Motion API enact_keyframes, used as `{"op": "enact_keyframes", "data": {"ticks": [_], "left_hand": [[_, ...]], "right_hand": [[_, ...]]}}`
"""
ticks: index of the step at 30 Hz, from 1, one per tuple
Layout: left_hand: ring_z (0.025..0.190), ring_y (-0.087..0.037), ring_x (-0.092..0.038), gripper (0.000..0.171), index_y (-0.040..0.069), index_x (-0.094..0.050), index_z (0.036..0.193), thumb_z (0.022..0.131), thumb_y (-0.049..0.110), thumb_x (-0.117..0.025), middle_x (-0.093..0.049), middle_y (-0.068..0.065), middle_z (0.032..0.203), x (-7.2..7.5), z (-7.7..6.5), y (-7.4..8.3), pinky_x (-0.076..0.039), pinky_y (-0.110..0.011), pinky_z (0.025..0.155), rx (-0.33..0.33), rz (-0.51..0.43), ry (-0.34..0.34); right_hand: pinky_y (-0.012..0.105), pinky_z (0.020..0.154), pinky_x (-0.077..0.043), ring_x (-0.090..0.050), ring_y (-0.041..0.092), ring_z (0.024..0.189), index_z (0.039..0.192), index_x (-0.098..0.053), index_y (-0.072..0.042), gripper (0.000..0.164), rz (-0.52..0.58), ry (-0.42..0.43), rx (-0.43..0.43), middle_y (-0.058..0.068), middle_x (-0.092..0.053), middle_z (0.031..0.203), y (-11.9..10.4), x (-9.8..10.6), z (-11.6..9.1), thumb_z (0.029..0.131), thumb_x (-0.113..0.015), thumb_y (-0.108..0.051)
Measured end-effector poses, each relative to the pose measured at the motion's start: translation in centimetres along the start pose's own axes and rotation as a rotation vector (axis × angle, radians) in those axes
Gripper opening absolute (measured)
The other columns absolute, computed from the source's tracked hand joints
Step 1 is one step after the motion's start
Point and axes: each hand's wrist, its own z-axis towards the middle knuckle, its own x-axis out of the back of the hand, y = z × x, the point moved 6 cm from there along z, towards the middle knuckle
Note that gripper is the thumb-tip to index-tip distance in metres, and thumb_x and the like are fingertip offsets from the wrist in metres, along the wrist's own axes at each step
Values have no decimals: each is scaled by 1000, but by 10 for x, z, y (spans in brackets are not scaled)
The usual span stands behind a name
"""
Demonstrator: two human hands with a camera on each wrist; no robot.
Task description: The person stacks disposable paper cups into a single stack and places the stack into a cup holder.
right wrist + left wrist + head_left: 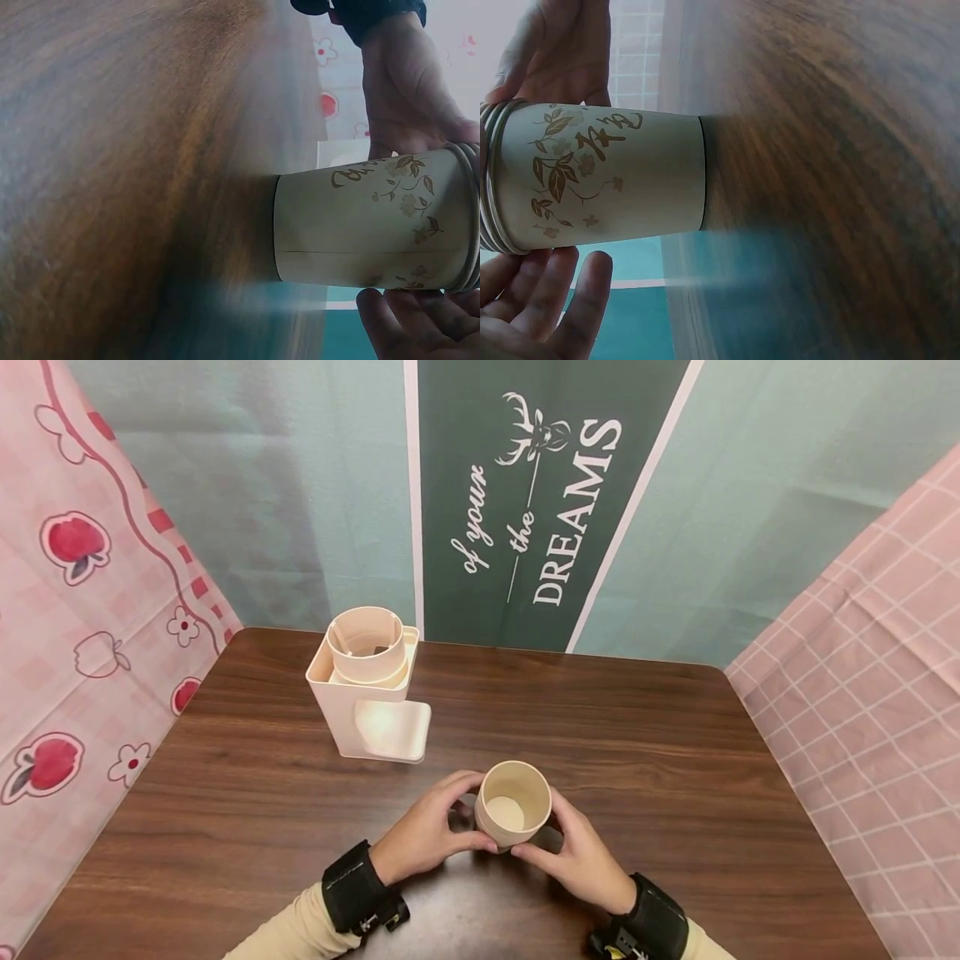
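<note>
A nested stack of pale paper cups (517,785), with several rims close together, stands upright with its mouth up. Brown leaves and lettering decorate its side in the left wrist view. My left hand (427,829) holds the stack near the rims from the left, thumb at the near side and fingers around the far side. From the right, my right hand (588,853) grips it the same way. In the right wrist view the base of the cups (360,232) is at the tabletop; whether it touches, I cannot tell.
A cream stand (330,710) with a round open tube (367,664) on top and a flat foot (408,731) is at the back left of the dark wooden table (637,743). Fabric curtains (337,485) hang behind and at both sides.
</note>
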Motion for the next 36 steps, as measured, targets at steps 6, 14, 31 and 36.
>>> {"op": "enact_keyframes", "data": {"ticks": [6,14,31,36], "left_hand": [[108,-10,-53,72,19,-53,133,71,47,-75,-54,10,127,1,-1,1,-54,-31,81,-6,36,-2],[109,-8,-53,71,17,-53,133,74,51,-71,-53,9,126,7,0,7,-52,-28,83,-11,104,-18],[103,-8,-53,59,12,-57,126,80,47,-69,-58,4,116,52,11,27,-52,-27,79,-58,171,105],[101,-9,-53,56,13,-55,126,82,43,-69,-57,4,113,68,14,38,-52,-29,80,-92,201,102]], "right_hand": [[49,83,-53,-57,31,110,133,-45,4,67,15,-5,9,18,-57,124,0,0,2,76,-77,-12],[42,81,-54,-59,29,106,132,-46,4,65,17,-24,-12,16,-58,122,-5,2,9,77,-76,-13],[37,87,-52,-58,17,106,142,-42,-13,64,29,-95,31,4,-58,126,-1,-3,54,85,-70,-26],[36,87,-52,-58,17,106,139,-43,-8,62,49,-113,70,6,-60,122,-13,-4,72,85,-70,-23]]}}
